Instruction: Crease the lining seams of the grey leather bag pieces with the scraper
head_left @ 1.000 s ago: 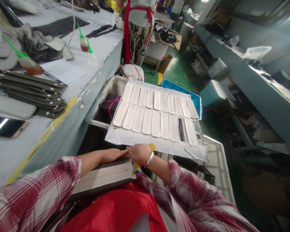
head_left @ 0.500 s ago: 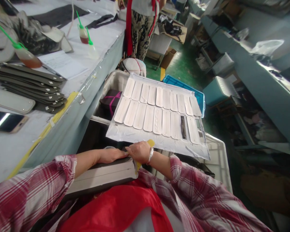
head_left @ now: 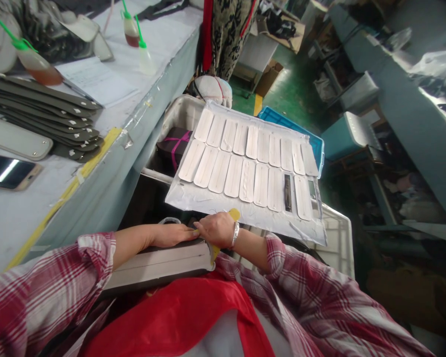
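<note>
"Gripping anything, that right hand (head_left: 218,229)?"

"Yes, its fingers are curled around a flat yellow piece (head_left: 234,214), which shows above and below the fist. A silvery bracelet (head_left: 236,233) circles the wrist."

"And the left hand (head_left: 173,234)?"

"Laid palm down, fingers stretched together, their tips meeting the right thumb. Whether they pinch something underneath, I can't tell."

"Where's the work itself?"

"The long, white-faced piece with dark edges (head_left: 163,263) lies across the lap, against the red apron (head_left: 178,312). The left hand rests along its far edge, and the right is at its right end."

"What's straight ahead of the hands?"

"A white-covered board (head_left: 186,195) bearing two rows of white strips with rounded ends (head_left: 228,177). One dark, narrow strip (head_left: 287,193) sits in the near row. Left of the board, a dark bundle tied with purple ribbon (head_left: 166,144) sits in a white plastic crate (head_left: 178,110)."

"And the white-topped worktop (head_left: 40,223) on the left?"

"Overlapping dark grey straps (head_left: 48,111), a phone with a dark screen (head_left: 9,171) nearer the body, and clear plastic bottles with green nozzles (head_left: 40,69)."
</note>
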Tool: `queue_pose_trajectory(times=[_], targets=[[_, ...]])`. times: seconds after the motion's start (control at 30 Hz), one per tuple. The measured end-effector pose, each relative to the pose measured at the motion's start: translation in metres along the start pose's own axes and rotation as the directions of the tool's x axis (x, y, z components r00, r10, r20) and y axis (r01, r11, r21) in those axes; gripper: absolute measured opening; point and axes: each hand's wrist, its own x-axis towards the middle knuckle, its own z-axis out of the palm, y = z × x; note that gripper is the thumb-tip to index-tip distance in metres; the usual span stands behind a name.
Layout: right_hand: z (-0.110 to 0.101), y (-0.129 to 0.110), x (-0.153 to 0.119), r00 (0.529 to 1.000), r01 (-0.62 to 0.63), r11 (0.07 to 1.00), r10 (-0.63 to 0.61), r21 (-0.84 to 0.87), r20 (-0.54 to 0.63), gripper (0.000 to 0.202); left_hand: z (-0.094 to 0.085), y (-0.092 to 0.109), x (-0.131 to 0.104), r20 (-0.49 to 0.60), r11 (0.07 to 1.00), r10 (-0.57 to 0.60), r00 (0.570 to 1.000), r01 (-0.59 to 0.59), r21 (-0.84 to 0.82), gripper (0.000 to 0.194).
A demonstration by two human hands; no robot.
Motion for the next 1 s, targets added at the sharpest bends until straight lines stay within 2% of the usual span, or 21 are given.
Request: queue_pose_trajectory(times=[0.33, 0.57, 0.73, 0.87, 1.0], targets=[[0.002, -0.007, 0.006, 0.998, 0.058, 0.998, -0.057, 0.026, -0.03, 0.044, 0.0, 0.003, -0.01, -0.014, 0.998, -0.061, 0.998, 0.061, 0.01, 0.046], [-0.001, -0.014, 0.019, 0.997, 0.074, 0.997, -0.074, 0.026, -0.012, 0.043, -0.004, 0.021, -0.024, -0.041, 0.966, -0.173, 0.984, 0.178, 0.19, 0.057], [-0.006, -0.029, 0.033, 0.999, 0.048, 0.999, -0.048, 0.021, 0.001, 0.047, -0.012, 0.014, -0.039, -0.046, 0.951, -0.174, 0.984, 0.18, 0.253, 0.062], [-0.014, -0.039, 0.035, 0.998, 0.051, 0.999, -0.051, -0.017, 0.045, 0.046, -0.008, 0.017, -0.046, -0.104, 0.913, -0.2, 0.974, 0.224, 0.34, 0.059], [-0.026, -0.025, 0.022, 0.999, -0.028, 0.996, 0.029, -0.08, 0.019, 0.039, 0.003, 0.026, -0.065, -0.279, 0.918, -0.162, 0.947, 0.248, 0.309, 0.058]])
